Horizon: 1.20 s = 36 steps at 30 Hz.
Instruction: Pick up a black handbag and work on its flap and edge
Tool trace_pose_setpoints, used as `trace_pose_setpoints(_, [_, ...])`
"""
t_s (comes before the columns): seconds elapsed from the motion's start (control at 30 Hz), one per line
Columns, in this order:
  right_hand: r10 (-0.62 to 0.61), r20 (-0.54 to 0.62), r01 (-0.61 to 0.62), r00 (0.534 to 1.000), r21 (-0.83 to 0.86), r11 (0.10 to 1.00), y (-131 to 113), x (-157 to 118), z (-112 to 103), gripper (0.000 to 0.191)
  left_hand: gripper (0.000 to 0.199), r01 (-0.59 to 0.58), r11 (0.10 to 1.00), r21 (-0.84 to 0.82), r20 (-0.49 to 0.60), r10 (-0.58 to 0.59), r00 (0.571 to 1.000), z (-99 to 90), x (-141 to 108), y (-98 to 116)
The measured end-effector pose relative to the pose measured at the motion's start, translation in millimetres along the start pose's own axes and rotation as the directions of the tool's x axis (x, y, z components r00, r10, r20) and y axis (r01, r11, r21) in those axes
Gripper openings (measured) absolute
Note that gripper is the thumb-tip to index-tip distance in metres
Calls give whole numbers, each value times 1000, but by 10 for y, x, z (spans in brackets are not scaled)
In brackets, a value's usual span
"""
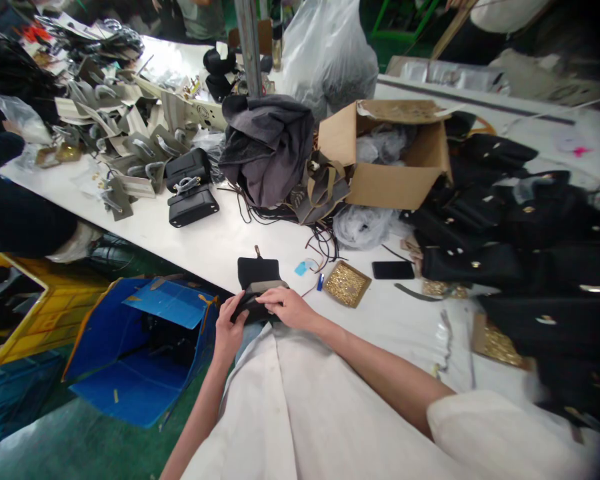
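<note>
While the left hand (229, 328) grips the left end of a small black bag (251, 308), thumb in front, the right hand (286, 308) lays bent fingers on its upper edge; can't tell if those pinch anything. Bag sits just below frame center, at the near edge of the white surface (170, 250). Long axis runs roughly left-right, right end slightly higher; open flap (258, 270) points to top of frame, metal-looking clasp (258, 252) at its tip.

Counts: one bag in hands, one phone (393, 270) right of center, one open cardboard box (395, 187) upper right, one square tray of gold-colored pieces (347, 284) near the right hand, two black handbags (193, 187) left of center, one blue bin (140, 393) lower left. Black pile (500, 260) at right overlaps too much to count.

Bag look: dark, matte flap, greyish strip along the opening; lower part hidden by hands.
</note>
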State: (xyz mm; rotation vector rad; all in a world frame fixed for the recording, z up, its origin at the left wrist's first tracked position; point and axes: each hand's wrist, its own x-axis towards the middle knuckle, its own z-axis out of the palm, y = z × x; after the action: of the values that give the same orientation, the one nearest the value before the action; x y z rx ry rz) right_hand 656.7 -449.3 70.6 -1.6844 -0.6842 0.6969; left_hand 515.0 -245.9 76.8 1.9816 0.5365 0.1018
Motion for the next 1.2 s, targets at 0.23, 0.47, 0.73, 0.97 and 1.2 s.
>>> trace_pose_setpoints(0.23, [204,-76,-216,976,-229,949,818,-277,-82,35,43,44,999,-17,9,-44,999,22,-39,-307])
trace_pose_setpoints(0.47, [290,-107,-309,951,-280,909,1264,-476,-106,54,50,6,993,116,58,-13,998,-61,8,-447])
trace_pose_setpoints(0.73, [309,-28,-310,951,-127,942,1490,-488,-328,42,63,-13,990,139,105,-1,994,-77,-126,-441])
trace_pose_setpoints(0.97, [250,-21,-244,968,-316,917,1504,-391,-295,45,63,-43,991,129,113,29,993,-64,-162,-353])
trace_pose_setpoints(1.2, [126,101,-48,987,-561,826,1428,-287,-209,30,62,-60,988,139,113,45,993,-53,-205,-387])
